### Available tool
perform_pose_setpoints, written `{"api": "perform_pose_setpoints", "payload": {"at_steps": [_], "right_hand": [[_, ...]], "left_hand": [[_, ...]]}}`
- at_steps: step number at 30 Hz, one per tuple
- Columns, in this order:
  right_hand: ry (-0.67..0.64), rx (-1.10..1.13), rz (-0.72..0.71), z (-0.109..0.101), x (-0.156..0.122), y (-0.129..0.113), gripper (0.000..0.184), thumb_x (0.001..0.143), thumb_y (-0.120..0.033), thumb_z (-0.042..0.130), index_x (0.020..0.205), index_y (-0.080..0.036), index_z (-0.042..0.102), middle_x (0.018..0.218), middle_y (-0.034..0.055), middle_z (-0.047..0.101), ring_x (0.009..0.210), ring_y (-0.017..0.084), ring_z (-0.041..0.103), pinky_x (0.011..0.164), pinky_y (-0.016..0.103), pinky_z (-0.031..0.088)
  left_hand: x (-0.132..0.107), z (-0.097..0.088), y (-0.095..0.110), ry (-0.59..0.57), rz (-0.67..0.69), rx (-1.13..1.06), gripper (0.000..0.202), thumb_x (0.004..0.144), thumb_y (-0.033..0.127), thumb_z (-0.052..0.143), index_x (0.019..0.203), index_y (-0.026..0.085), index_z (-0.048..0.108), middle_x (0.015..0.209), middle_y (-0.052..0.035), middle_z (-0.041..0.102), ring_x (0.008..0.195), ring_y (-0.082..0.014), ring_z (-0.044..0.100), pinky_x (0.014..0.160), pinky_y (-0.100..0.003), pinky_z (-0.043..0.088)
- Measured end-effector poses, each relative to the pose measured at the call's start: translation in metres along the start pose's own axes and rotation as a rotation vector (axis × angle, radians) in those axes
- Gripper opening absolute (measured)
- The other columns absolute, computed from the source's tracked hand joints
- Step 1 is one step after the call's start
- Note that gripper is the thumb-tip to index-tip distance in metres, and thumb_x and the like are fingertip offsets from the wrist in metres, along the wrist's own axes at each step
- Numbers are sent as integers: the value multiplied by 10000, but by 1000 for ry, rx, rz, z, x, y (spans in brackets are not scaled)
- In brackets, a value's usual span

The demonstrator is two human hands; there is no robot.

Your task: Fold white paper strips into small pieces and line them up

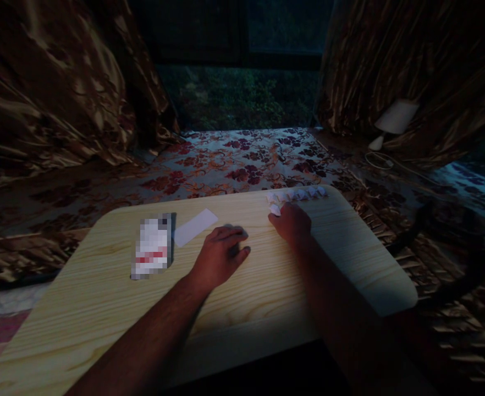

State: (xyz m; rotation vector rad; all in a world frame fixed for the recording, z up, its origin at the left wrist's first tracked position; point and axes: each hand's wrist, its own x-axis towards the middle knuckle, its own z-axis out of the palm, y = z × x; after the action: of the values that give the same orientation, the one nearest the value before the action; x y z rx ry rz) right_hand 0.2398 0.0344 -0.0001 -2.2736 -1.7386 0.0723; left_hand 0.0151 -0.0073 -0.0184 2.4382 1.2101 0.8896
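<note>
My right hand (295, 223) reaches to the far side of the table and pinches a small white folded piece (274, 210), which looks like paper. Just beyond it, a row of several similar small white pieces (298, 194) lies along the table's far edge. My left hand (221, 256) rests palm down over the middle of the table, its fingers apart and slightly bent, holding nothing. To its left lies a flat white paper strip (196, 226), set at a slant. Farther left is a blurred-out white packet with a red band (152, 247).
The light wood table (246, 302) has rounded corners. Behind it spreads a flower-patterned cloth (246, 159) below a dark window. Shiny curtains (48, 82) hang at both sides. A small white lamp (397, 116) with a cord stands at the right. The room is dim.
</note>
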Motion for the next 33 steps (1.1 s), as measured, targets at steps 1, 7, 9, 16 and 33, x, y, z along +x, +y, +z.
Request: {"api": "perform_pose_setpoints", "payload": {"at_steps": [1,7,9,16,33], "right_hand": [[2,-4,0,0,0,0,502,843,-513,516,1155,-134,622,1038,172,678,942,286,653,776,371,496],[1,-11,6,0,1,-1,519,848,-533,505,1155,-131,622,1036,165,679,945,288,653,784,378,501],[-7,-4,13,0,1,-1,517,848,-533,506,1155,-133,621,1036,166,678,948,290,653,791,385,499],[18,14,4,0,-1,-1,493,837,-521,529,1136,-140,617,1029,162,674,944,291,649,790,391,497],[72,263,-546,4,-42,-33,244,862,-306,584,1084,-220,641,1033,73,666,916,214,617,823,316,464]], "left_hand": [[0,0,0,-1,4,8,288,812,344,671,1085,269,723,1183,-69,696,1121,-284,582,1015,-499,419],[-1,0,0,1,19,71,280,841,358,643,1093,258,715,1193,-54,694,1129,-264,587,1007,-485,450],[-1,-1,0,-3,22,80,284,841,356,644,1100,258,711,1194,-51,693,1129,-260,588,1008,-479,453],[-1,-1,1,-17,18,98,286,848,356,636,1104,253,708,1204,-49,689,1129,-255,584,1016,-470,444],[0,-21,-2,48,-102,250,263,883,285,539,1053,174,707,1059,-84,726,1019,-245,616,958,-402,474]]}}
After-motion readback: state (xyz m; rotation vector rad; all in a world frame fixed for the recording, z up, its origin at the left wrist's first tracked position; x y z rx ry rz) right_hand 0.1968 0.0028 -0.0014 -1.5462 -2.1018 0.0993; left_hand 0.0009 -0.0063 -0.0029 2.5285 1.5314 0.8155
